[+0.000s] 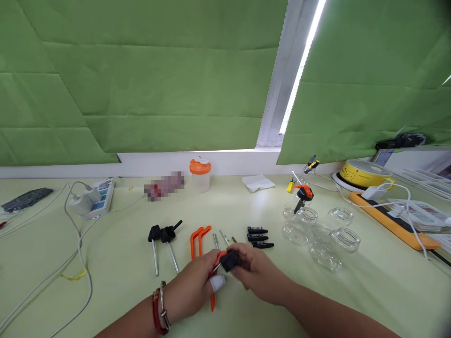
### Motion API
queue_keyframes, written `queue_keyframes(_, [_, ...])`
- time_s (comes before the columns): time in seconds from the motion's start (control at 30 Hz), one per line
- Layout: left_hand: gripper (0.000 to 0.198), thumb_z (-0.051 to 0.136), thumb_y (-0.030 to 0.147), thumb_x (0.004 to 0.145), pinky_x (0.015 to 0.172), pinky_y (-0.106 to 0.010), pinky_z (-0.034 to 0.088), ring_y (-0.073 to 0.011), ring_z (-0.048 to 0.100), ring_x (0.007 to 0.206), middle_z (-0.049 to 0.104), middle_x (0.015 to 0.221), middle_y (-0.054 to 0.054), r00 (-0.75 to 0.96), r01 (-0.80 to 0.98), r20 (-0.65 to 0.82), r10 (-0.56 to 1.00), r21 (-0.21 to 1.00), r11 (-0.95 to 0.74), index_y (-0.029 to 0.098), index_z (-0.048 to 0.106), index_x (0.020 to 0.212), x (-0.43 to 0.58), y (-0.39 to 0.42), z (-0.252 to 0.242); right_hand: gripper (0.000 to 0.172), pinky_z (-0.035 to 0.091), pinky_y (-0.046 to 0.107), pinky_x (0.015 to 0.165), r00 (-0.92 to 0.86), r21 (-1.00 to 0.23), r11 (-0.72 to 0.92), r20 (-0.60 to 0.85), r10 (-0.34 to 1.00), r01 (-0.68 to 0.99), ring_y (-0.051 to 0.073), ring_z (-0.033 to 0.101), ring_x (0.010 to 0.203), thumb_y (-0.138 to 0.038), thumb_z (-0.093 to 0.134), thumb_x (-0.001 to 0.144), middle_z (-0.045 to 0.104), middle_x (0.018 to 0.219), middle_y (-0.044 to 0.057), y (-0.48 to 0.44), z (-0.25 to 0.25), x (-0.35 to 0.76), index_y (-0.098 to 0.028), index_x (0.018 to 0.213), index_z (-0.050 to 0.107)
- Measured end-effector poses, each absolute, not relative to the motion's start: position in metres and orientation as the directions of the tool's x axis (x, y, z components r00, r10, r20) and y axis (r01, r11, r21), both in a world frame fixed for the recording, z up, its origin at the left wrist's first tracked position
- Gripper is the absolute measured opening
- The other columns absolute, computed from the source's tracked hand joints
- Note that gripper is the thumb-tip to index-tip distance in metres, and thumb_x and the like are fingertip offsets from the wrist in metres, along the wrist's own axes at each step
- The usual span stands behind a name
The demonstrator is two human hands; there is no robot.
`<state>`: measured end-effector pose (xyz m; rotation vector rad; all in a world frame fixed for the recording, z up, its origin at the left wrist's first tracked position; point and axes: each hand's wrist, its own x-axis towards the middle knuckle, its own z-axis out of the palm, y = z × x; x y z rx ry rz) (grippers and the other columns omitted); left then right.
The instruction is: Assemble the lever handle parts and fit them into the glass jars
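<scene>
Near the front of the table, my left hand (197,281), its thumb wrapped in white, closes round a long orange plastic lever (212,302). My right hand (260,272) pinches a black plastic head (230,260) against the lever's upper end; a bit of metal rod shows between them. To the left lie two black heads on metal rods (169,234). Just beyond my left hand are two bent orange levers (196,237), thin metal rods (216,241) and tiny brass-coloured pieces (234,239). Black parts with springs (258,237) lie beyond my right hand.
Clear glass jars (326,256) lie at the right, an orange-and-black assembly (303,193) among them. Behind stand screwdrivers (312,163), folded paper (258,183) and an orange-lidded cup (200,176). A power strip (102,199) with loose cables lies left; an orange-black bar (391,220) lies right.
</scene>
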<state>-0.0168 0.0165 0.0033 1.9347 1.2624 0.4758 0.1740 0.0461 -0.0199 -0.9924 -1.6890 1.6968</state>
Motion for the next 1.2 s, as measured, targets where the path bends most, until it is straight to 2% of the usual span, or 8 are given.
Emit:
queue_keyframes(0.13, [0.019,0.035,0.034,0.09,0.06,-0.028,0.038,-0.0202,0.057,0.071,0.061,0.08,-0.005,0.26,0.804,-0.135,0.956,0.579,-0.137,0.021,0.049,0.095,-0.047,0.035,0.009,0.04,0.028,0.021,0.043,-0.34,-0.987,-0.155,-0.157,0.927,0.033,0.005,0.033,0.046,-0.028,0.061,0.073,0.052,0.07,-0.003,0.063,-0.004,0.197,-0.019,0.11,0.05])
queue_keyframes(0.3, [0.019,0.03,0.029,0.09,0.05,-0.027,0.032,-0.0204,0.056,0.058,0.059,0.067,-0.005,-0.066,0.939,-0.131,0.989,0.328,0.106,0.017,0.045,0.095,-0.072,0.06,0.007,0.045,0.023,0.021,0.044,-0.303,-0.978,-0.209,-0.199,0.932,-0.001,0.004,0.032,0.045,-0.033,0.064,0.071,0.047,0.065,-0.006,0.067,0.006,0.222,-0.018,0.111,0.051])
queue_keyframes(0.67, [0.019,0.033,0.018,0.086,0.057,-0.03,0.041,-0.0217,0.058,0.073,0.057,0.098,-0.013,-0.083,0.971,-0.064,0.994,0.22,0.095,0.015,0.05,0.093,-0.059,0.061,-0.007,0.044,0.02,0.02,0.043,-0.478,-0.949,-0.313,-0.288,0.83,0.029,0.004,0.033,0.044,-0.035,0.062,0.072,0.05,0.063,-0.004,0.058,-0.003,0.212,-0.016,0.111,0.053])
queue_keyframes(0.8, [0.041,0.039,0.036,0.087,0.072,-0.034,0.047,-0.0244,0.058,0.09,0.05,0.121,-0.015,0.192,0.919,0.063,0.979,0.339,-0.202,0.018,0.039,0.124,-0.033,0.033,0.007,0.039,0.022,0.018,0.042,-0.536,-0.949,-0.312,-0.289,0.793,0.049,0.004,0.033,0.043,-0.03,0.059,0.073,0.052,0.06,-0.004,0.049,-0.004,0.197,-0.015,0.109,0.055])
queue_keyframes(0.87, [0.064,0.051,0.038,0.082,0.079,-0.033,0.048,-0.0221,0.057,0.093,0.047,0.127,-0.013,0.436,0.76,0.045,0.899,0.516,-0.395,0.023,0.022,0.137,-0.017,0.017,0.009,0.032,0.024,0.018,0.041,-0.611,-0.961,-0.266,-0.255,0.75,0.075,0.004,0.033,0.043,-0.025,0.056,0.074,0.051,0.06,-0.004,0.04,-0.003,0.186,-0.016,0.105,0.057])
queue_keyframes(0.97, [0.06,0.054,0.029,0.08,0.094,-0.032,0.043,-0.0215,0.051,0.109,0.046,0.13,-0.01,0.597,0.571,0.075,0.799,0.66,-0.489,0.027,0.029,0.134,-0.002,0.003,0.009,0.027,0.032,0.019,0.044,-0.709,-0.986,-0.111,-0.168,0.685,0.126,0.006,0.039,0.048,-0.021,0.053,0.076,0.051,0.064,-0.004,0.029,-0.002,0.173,-0.019,0.102,0.059])
queue_keyframes(1.1, [0.042,0.051,0.029,0.081,0.098,-0.036,0.04,-0.0237,0.049,0.113,0.053,0.124,-0.008,0.434,0.672,0.121,0.893,0.616,-0.41,0.028,0.044,0.122,-0.022,0.011,0.018,0.047,0.044,0.028,0.059,-0.605,-0.893,0.216,-0.075,0.792,0.394,0.016,0.055,0.064,-0.038,0.059,0.078,0.061,0.077,0.004,0.049,0.006,0.186,-0.02,0.12,0.051])
queue_keyframes(1.2, [0.04,0.047,0.04,0.082,0.089,-0.038,0.044,-0.0269,0.054,0.104,0.057,0.117,-0.009,0.139,0.857,0.186,0.973,0.47,-0.212,0.023,0.045,0.118,-0.074,0.028,0.032,0.05,0.045,0.036,0.077,-0.294,-0.579,0.348,0.188,0.937,0.737,0.024,0.057,0.087,-0.045,0.052,0.082,0.062,0.099,0.011,0.092,0.025,0.222,-0.018,0.124,0.05])
